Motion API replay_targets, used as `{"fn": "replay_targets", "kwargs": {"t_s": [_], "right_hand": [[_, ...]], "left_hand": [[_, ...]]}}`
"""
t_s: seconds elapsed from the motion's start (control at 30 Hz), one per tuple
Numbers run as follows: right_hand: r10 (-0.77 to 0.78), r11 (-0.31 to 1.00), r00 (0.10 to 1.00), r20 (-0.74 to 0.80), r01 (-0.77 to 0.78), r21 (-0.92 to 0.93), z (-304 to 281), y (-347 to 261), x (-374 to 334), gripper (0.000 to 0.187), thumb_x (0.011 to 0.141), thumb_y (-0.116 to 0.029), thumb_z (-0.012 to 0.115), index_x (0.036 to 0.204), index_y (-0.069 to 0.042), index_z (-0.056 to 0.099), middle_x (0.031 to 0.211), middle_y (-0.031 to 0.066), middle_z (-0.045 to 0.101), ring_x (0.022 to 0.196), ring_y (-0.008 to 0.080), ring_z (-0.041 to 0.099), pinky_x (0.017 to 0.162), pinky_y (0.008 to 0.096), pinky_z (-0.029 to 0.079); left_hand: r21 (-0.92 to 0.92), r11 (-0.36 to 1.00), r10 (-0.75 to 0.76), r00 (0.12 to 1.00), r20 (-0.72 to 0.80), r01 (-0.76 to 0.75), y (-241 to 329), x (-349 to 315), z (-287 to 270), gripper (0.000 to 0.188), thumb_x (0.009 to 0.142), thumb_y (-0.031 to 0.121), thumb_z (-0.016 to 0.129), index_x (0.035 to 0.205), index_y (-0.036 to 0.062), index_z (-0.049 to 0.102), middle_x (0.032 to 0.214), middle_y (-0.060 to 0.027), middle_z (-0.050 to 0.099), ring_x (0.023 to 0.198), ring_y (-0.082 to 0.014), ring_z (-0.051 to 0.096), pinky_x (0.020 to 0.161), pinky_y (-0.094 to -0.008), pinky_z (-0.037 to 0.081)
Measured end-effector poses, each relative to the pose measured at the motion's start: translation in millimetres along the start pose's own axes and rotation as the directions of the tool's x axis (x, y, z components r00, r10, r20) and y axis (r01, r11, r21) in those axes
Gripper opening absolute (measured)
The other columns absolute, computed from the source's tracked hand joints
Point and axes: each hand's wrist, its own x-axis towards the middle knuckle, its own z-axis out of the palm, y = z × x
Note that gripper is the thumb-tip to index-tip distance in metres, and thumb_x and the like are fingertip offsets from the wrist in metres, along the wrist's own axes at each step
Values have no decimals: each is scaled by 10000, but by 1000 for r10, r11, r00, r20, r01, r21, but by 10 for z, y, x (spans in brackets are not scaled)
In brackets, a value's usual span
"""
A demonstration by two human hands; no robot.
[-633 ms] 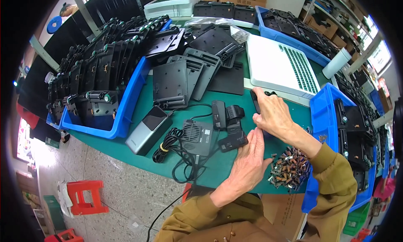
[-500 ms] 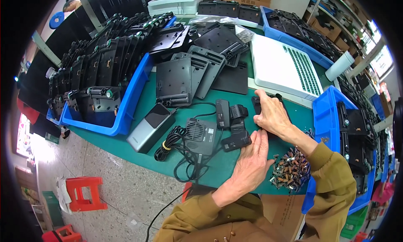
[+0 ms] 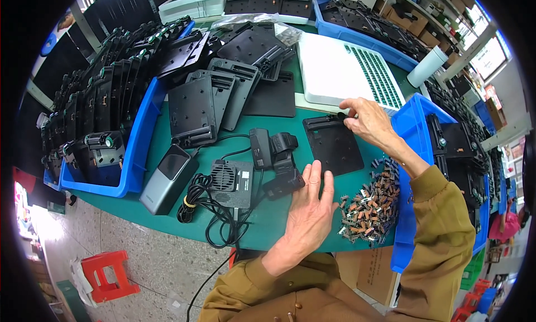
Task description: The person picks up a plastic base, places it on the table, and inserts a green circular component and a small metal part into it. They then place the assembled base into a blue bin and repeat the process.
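Note:
A flat black plastic panel (image 3: 333, 145) lies on the green mat, with a roller-like bar along its far edge. My right hand (image 3: 369, 121) is at the panel's far right corner, thumb and forefinger closed around the end of that bar. My left hand (image 3: 310, 213) is open, palm down with fingers stretched, and holds nothing. Its fingertips are just short of the panel's near edge, beside a black folding device (image 3: 277, 160). A heap of small brown, black and white parts (image 3: 369, 204) lies to the right of my left hand.
Left of my hands are a grey power bank (image 3: 168, 179), a fan-vented box (image 3: 231, 182) and coiled black cable (image 3: 192, 202). Stacked black panels (image 3: 192, 111) lie beyond. Blue bins (image 3: 134, 154) (image 3: 413, 126) flank the table; a white tray (image 3: 329, 65) sits at the back.
The view has shifted, so the table appears further left. My right hand has drawn back to the panel's far corner, uncovering it. My left hand has come away from the panel's side.

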Motion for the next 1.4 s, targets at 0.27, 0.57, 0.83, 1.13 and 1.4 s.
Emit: {"fn": "replay_targets", "kwargs": {"t_s": [0.27,0.57,0.83,1.13,1.4], "right_hand": [[-167,978,983,77,175,-116,88,249,-82,353,755,-61,679,1095,-21,591,985,167,613,934,359,598,843,444,471],[-162,985,984,74,165,-38,-96,230,23,316,739,-88,645,1042,-6,606,913,174,652,887,349,625,810,434,490],[176,973,977,-118,-191,-132,-676,995,724,254,718,-49,666,970,-45,703,978,176,694,954,329,669,814,414,526],[212,977,965,-156,-210,32,-388,1111,1482,253,733,-55,662,981,-38,711,972,157,700,975,328,657,838,416,510],[239,968,874,-423,-251,29,138,1402,2209,254,801,-49,617,1016,-87,748,1027,135,718,985,307,671,862,395,519]], "left_hand": [[82,996,35,999,20,-36,15,-3,26,648,800,208,734,1305,-100,468,1464,-280,322,1357,-438,330,1076,-528,351],[142,989,14,996,86,-26,18,13,-55,679,791,226,745,1302,-117,458,1461,-301,329,1356,-428,344,1063,-490,380],[100,995,-5,992,128,-8,82,55,-61,702,772,218,760,1306,-118,453,1472,-304,318,1362,-432,343,1042,-484,398],[96,995,-17,988,151,2,59,90,-120,731,711,237,795,1278,-99,478,1436,-308,364,1351,-437,358,1031,-488,416],[69,997,2,977,215,-18,93,89,-205,681,814,174,689,1350,-128,395,1464,-337,304,1363,-484,316,1097,-467,354]]}}
